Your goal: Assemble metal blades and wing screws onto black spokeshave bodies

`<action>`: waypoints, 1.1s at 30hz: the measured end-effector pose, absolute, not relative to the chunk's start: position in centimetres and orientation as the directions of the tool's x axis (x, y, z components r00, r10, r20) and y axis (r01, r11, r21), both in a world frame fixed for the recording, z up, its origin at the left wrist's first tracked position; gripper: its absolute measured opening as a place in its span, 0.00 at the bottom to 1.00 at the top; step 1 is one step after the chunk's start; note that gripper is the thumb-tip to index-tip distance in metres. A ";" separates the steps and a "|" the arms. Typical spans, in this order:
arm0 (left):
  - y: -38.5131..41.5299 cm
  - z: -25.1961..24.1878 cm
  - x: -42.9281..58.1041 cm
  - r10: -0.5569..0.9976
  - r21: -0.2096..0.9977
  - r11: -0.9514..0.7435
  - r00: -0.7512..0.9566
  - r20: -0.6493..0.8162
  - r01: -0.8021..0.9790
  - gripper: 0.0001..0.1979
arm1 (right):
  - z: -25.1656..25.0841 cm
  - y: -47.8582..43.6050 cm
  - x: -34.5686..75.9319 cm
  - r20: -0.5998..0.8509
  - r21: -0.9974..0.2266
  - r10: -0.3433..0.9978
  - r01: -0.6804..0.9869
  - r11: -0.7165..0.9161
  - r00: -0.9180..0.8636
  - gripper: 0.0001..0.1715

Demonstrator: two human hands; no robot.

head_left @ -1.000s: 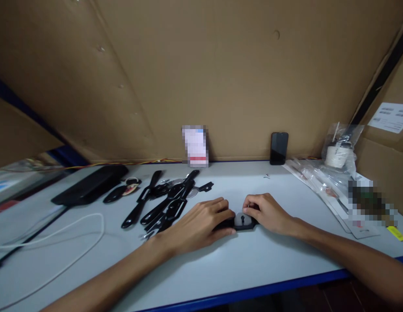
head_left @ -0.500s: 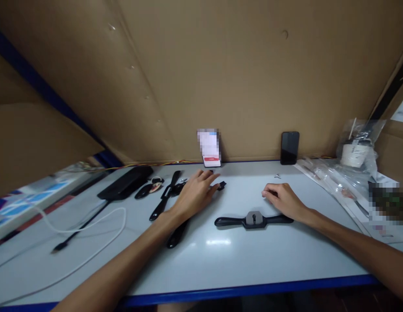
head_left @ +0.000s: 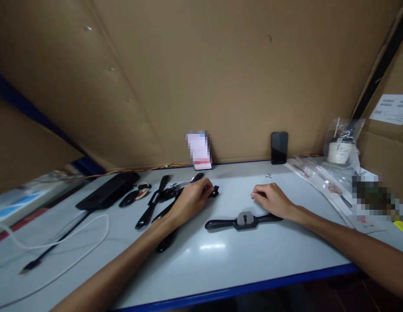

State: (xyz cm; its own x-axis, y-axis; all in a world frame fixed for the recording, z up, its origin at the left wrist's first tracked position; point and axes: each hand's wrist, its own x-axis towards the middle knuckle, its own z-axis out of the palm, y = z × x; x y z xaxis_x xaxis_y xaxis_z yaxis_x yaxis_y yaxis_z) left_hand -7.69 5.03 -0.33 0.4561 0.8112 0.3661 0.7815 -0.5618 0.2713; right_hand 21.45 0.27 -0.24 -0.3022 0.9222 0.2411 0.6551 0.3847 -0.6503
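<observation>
My left hand is closed over part of a black-handled tool, its fingertips beside a small black knob; what the fingers hold is hidden. My right hand rests with curled fingers just behind the right handle of a black two-handled tool. That tool lies crosswise and carries a grey plate with a keyhole slot at its middle. Left of my left hand lies another black two-handled tool. A small silver piece sits on the table behind my right hand.
A lit phone and a dark phone lean on the cardboard wall. At the left are a black case, keys and a white cable. Plastic packaging and a bagged white cup stand right.
The view has turned slightly to the right. The fingers of my left hand, spread before, have curled in around something near the black knob. My right hand stays beside the tool's handle.
</observation>
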 end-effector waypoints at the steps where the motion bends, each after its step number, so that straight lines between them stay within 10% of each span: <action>1: 4.6 -0.1 -7.5 0.818 0.335 -0.558 0.436 0.374 0.759 0.11 | -0.1 0.1 21.4 0.256 -0.655 0.921 0.647 0.390 -0.295 0.13; 7: 1.0 1.1 -4.5 0.858 0.858 -0.410 0.449 0.248 0.309 0.16 | 0.8 -2.0 19.9 0.344 -0.735 0.875 0.482 0.477 -0.341 0.11; 13: -1.3 1.4 -2.5 0.820 0.974 -0.211 0.556 0.132 0.080 0.17 | 1.1 -3.8 18.1 0.307 -0.802 0.876 0.395 0.449 -0.371 0.12; 28: 0.4 0.8 -4.5 0.737 0.491 -0.676 0.487 0.469 0.549 0.12 | 2.0 -3.1 20.1 0.116 -0.662 0.871 0.617 0.426 -0.477 0.10; 33: 0.6 0.6 -4.7 0.704 0.443 -0.709 0.510 0.495 0.548 0.12 | 2.0 -0.9 21.6 0.256 -0.615 0.922 0.687 0.387 -0.290 0.05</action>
